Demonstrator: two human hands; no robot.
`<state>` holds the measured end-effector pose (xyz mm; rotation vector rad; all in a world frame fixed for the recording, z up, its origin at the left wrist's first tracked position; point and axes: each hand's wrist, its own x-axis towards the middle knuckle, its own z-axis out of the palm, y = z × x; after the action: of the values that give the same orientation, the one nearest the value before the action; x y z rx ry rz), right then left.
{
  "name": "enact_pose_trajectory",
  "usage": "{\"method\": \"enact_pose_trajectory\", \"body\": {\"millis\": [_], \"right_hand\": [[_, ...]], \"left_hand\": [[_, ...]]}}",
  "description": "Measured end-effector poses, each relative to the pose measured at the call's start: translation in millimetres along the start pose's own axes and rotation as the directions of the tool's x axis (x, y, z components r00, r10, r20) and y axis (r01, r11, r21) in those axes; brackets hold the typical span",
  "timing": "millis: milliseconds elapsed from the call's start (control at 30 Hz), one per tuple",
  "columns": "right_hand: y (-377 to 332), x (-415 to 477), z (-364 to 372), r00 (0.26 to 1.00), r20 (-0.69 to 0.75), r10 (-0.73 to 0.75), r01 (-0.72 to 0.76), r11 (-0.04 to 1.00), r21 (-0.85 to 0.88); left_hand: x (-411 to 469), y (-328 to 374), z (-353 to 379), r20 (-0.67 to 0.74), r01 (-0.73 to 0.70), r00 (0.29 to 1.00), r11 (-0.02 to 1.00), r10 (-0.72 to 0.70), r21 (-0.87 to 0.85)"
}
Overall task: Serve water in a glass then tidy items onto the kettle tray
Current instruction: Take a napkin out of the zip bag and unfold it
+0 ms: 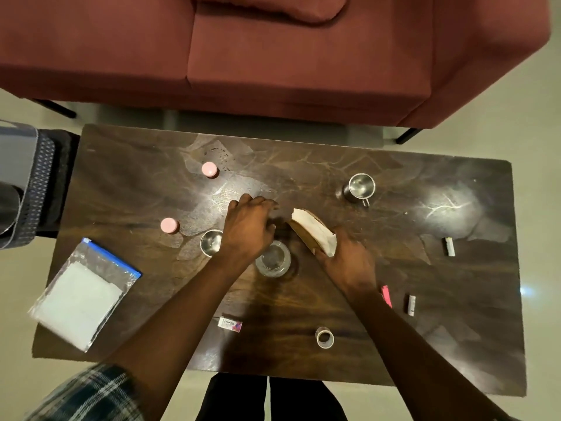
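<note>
A clear drinking glass (273, 259) stands on the dark wooden table (394, 344), between my two wrists. My right hand (346, 259) grips a brown-and-white folded paper or small book (312, 229), tilted up off the table just right of the glass. My left hand (247, 226) hovers over the table behind the glass, fingers bent downward and holding nothing that I can see. A small steel cup (210, 242) sits right beside my left wrist. A steel mug with a handle (359, 187) stands farther back on the right.
Two pink-capped bottles (209, 169) (169, 225) stand at back left. A zip bag with white contents (82, 293) lies at the left edge. A small box (230, 324), tape roll (324, 337), pink item (386, 296) and two small tubes (411, 305) (450, 246) lie scattered. A red sofa (303, 56) is behind.
</note>
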<state>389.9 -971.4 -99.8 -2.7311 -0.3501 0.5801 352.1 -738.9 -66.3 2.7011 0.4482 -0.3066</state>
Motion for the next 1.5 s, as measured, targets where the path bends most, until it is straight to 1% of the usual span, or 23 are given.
{"method": "enact_pose_trajectory", "body": {"millis": [167, 267, 633, 1000, 1367, 1500], "right_hand": [[-4.2, -17.4, 15.9, 0.993, 0.010, 0.121, -0.121, 0.991, 0.062], [-9.7, -23.9, 23.6, 0.988, -0.017, 0.152, -0.150, 0.984, 0.094], [-26.6, -32.7, 40.8, 0.972, -0.036, 0.231, -0.224, 0.965, 0.139], [-23.2, -29.0, 34.5, 0.977, -0.019, 0.214, -0.210, 0.968, 0.135], [-25.0, -31.1, 38.4, 0.960, -0.004, 0.279, -0.274, 0.947, 0.168], [-24.3, -33.0, 38.4, 0.961, 0.006, 0.275, -0.272, 0.947, 0.172]], "left_hand": [[-10.0, -5.4, 3.3, 0.013, 0.020, 1.000, 1.000, -0.020, -0.016], [-13.8, -9.4, 4.1, 0.029, 0.031, 0.999, 0.999, -0.030, -0.017], [-20.7, -25.5, 2.0, 0.055, 0.039, 0.998, 0.998, -0.036, -0.046], [-25.5, -26.9, 5.0, 0.071, 0.043, 0.997, 0.998, -0.041, -0.035], [-33.6, -26.6, 4.6, 0.063, 0.057, 0.997, 0.997, -0.054, -0.045], [-35.4, -27.6, 3.4, 0.057, 0.054, 0.997, 0.997, -0.051, -0.053]]}}
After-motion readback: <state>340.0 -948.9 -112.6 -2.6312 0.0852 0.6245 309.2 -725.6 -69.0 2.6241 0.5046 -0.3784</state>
